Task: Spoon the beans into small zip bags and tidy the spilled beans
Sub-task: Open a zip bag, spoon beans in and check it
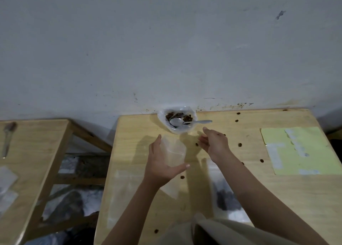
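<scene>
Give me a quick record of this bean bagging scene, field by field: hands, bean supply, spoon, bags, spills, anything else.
left hand: grips an empty clear small zip bag, held above the wooden table
right hand: open, holding nothing, near the supply
bean supply: brown beans in a clear plastic bag at the table's far edge
spoon: metal spoon resting in the supply, handle pointing right
filled bag: clear bag with dark beans lying flat under the right forearm
spills: loose beans scattered over the table
other: pale yellow sheet at right

Blurred: filled zip bag (224, 194) near right, dark contents indistinct. Cut off at left edge: bags on second table (27, 152). Labels on yellow sheet (299, 150) unreadable.
</scene>
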`<state>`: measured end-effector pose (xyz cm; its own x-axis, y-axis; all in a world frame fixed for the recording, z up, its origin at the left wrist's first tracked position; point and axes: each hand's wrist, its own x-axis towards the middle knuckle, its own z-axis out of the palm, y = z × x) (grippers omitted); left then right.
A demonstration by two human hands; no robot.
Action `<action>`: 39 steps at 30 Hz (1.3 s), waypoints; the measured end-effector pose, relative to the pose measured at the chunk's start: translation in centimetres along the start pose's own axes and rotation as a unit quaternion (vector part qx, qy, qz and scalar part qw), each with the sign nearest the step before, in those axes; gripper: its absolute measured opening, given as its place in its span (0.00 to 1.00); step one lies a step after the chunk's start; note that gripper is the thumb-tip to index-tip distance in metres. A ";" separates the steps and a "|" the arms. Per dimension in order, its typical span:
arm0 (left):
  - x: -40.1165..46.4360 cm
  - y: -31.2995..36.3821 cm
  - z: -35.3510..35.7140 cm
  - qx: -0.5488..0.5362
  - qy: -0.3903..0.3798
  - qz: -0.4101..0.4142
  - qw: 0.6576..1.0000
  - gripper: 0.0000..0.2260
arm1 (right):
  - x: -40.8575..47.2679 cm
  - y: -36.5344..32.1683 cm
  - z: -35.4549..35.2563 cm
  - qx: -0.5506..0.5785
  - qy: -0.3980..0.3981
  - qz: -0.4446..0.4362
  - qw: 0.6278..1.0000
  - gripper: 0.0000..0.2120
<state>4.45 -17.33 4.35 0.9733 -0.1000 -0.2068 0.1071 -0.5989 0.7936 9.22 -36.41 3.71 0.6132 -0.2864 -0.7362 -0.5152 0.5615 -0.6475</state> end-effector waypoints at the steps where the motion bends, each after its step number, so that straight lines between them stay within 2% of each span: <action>1: 0.8 0.1 -0.2 -0.017 -0.023 -0.010 1.000 0.58 | 0.8 -0.1 0.5 0.010 0.003 0.004 1.000 0.16; 3: 2.6 0.0 -0.6 -0.027 -0.061 -0.022 0.998 0.59 | 2.2 -0.4 1.5 0.026 0.001 0.009 1.000 0.22; 4: 3.6 0.1 -0.8 -0.024 -0.079 -0.031 0.996 0.59 | 2.9 -0.4 1.9 0.036 -0.002 0.008 0.999 0.21; 7: 6.9 0.2 -1.3 -0.013 -0.131 -0.076 0.988 0.59 | 3.9 -0.5 3.2 0.037 0.010 -0.013 0.999 0.13; 10: 9.9 0.3 -1.4 -0.013 -0.164 -0.104 0.981 0.60 | 4.5 -0.3 3.6 -0.063 0.057 -0.109 0.990 0.06; 13: 11.6 0.6 -1.1 0.012 -0.186 -0.110 0.976 0.60 | 4.8 0.1 3.1 -0.190 0.066 -0.262 0.944 0.10; 17: 10.9 0.9 -1.0 0.042 -0.180 -0.063 0.981 0.61 | 4.8 0.8 2.3 -0.259 0.080 -0.399 0.876 0.05; 21: 9.3 1.7 -1.2 0.040 -0.122 -0.013 0.992 0.60 | 4.7 1.3 1.9 -0.249 0.094 -0.454 0.850 0.10; 25: 8.2 2.5 -1.1 0.044 -0.127 -0.008 0.991 0.60 | 4.5 1.0 1.9 -0.278 0.090 -0.489 0.822 0.08; 28: 8.2 2.8 -0.9 0.043 -0.133 -0.017 0.990 0.61 | 4.4 0.5 2.0 -0.295 0.092 -0.489 0.816 0.07; 30: 8.3 2.8 -0.8 0.039 -0.132 -0.023 0.990 0.62 | 4.3 0.3 1.9 -0.294 0.101 -0.473 0.825 0.06; 32: 8.4 2.8 -0.7 0.034 -0.138 -0.026 0.989 0.62 | 4.5 0.4 1.8 -0.278 0.115 -0.418 0.857 0.07; 36: 8.6 2.7 -0.5 0.027 -0.155 -0.025 0.987 0.61 | 5.4 0.5 2.1 -0.155 0.111 -0.214 0.958 0.09; 39: 8.6 2.6 -0.3 0.027 -0.155 -0.021 0.987 0.60 | 5.3 0.6 2.6 -0.078 0.107 -0.126 0.983 0.09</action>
<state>13.19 -19.48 4.84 0.8587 -0.3066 -0.4106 0.1276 -0.6482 0.7507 13.74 -35.63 -0.08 0.6018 -0.5665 -0.5630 -0.4589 0.3317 -0.8243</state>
